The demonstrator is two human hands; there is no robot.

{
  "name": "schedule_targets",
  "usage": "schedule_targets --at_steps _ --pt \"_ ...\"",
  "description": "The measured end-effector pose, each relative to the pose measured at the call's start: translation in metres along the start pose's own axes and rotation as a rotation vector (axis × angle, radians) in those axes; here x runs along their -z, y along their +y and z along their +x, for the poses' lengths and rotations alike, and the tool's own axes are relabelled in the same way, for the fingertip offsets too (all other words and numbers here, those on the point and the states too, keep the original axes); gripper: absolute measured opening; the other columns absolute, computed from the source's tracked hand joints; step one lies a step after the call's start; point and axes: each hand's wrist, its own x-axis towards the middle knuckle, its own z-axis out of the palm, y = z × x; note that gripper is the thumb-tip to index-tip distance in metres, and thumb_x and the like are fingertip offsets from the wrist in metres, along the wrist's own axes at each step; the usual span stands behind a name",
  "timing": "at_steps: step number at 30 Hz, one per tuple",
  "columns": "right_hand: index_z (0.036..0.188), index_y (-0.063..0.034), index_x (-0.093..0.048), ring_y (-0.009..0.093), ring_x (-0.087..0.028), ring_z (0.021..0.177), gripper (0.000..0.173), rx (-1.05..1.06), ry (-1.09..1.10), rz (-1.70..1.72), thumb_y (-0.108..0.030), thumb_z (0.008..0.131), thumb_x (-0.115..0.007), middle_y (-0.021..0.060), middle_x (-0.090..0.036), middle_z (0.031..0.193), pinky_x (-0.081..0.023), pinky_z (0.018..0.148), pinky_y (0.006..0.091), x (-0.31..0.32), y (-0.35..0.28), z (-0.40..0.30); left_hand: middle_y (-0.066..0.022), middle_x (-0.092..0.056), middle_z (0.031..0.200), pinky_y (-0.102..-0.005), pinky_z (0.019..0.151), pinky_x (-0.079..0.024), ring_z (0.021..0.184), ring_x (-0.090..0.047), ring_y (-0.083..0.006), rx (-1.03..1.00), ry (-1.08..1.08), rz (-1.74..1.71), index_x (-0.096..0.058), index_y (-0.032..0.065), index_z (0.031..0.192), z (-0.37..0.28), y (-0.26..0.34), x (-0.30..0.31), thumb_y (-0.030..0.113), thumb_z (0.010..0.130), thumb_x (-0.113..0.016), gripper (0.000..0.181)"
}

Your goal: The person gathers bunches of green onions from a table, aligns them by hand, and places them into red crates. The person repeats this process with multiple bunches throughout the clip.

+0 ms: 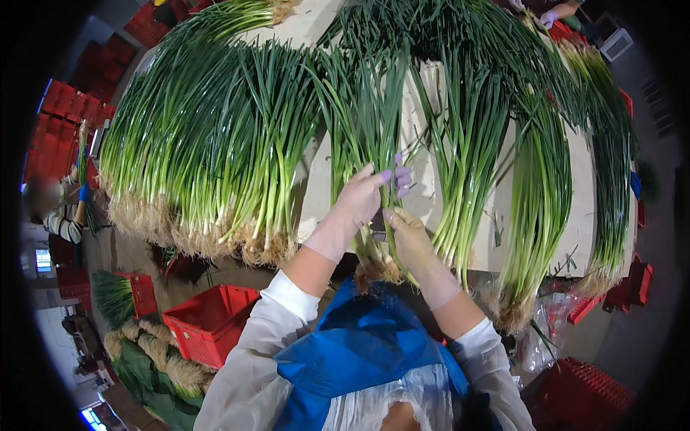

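Rows of green onions (215, 161) with pale roots lie on a whitish table (318, 199). Both hands wear thin translucent gloves. My left hand (366, 194) grips green onion stalks at mid-length, its thumb in front and fingers showing beyond them. Just below it, my right hand (409, 231) pinches a green onion stalk between thumb and fingers. Roots of a small bunch (377, 269) hang over the near table edge, beneath my hands. To the right lie another loose bunch (463, 178) and a thicker one (542, 204).
An empty-looking red plastic crate (215, 323) stands below the table at left, near bundled green onions (183, 372) on the floor side. A person (67, 215) with blue gloves holds green onions at far left. Another person's gloved hand (549, 19) shows at top right. Clear plastic bags (544, 328) hang lower right.
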Motion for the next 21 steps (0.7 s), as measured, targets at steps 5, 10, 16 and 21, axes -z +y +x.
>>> schedule_targets --at_steps 5,10,16,21 --pt "0.118 -0.0041 -0.059 0.014 -0.060 0.078 0.030 -0.147 -0.361 -0.399 -0.024 0.102 -0.044 0.0064 -0.065 0.088 -0.051 0.070 0.0275 0.029 -0.025 -0.021 -0.0166 -0.061 0.113 -0.0324 0.078 -0.054 0.086 -0.059 -0.0195 -0.044 0.212 0.065 -0.050 0.0003 0.127 0.015 0.034 -0.001 0.008 0.096 -0.047 0.033" --pt "0.116 -0.0032 -0.061 0.012 -0.056 0.071 0.045 0.000 -0.377 -0.878 -0.042 0.099 -0.048 0.0032 -0.058 0.076 -0.046 0.065 0.0247 0.069 -0.015 -0.079 -0.0164 -0.063 0.105 -0.0250 0.059 -0.046 0.073 -0.056 -0.0151 -0.274 0.382 0.037 -0.051 -0.0015 0.118 0.025 0.090 0.030 0.004 0.097 -0.042 0.024" --pt "0.104 -0.0012 -0.062 0.011 -0.054 0.068 0.042 0.133 -0.135 -0.939 -0.040 0.099 -0.047 0.0032 -0.055 0.074 -0.045 0.063 0.0246 0.059 -0.014 -0.106 -0.0139 -0.064 0.104 -0.0284 0.056 -0.048 0.068 -0.055 -0.0143 -0.346 0.391 -0.142 -0.052 0.0022 0.120 0.009 0.085 0.010 0.015 0.097 -0.048 0.027" --pt "0.127 -0.0036 -0.050 0.029 -0.064 0.083 0.041 0.404 -0.210 -1.237 -0.031 0.097 -0.054 0.0189 -0.065 0.099 -0.051 0.075 0.0370 0.041 -0.020 -0.096 0.0013 -0.049 0.074 -0.0207 0.045 -0.028 0.054 -0.038 -0.0072 -0.121 0.298 0.042 -0.053 0.0089 0.129 -0.006 0.029 0.016 0.028 0.096 -0.054 0.039"
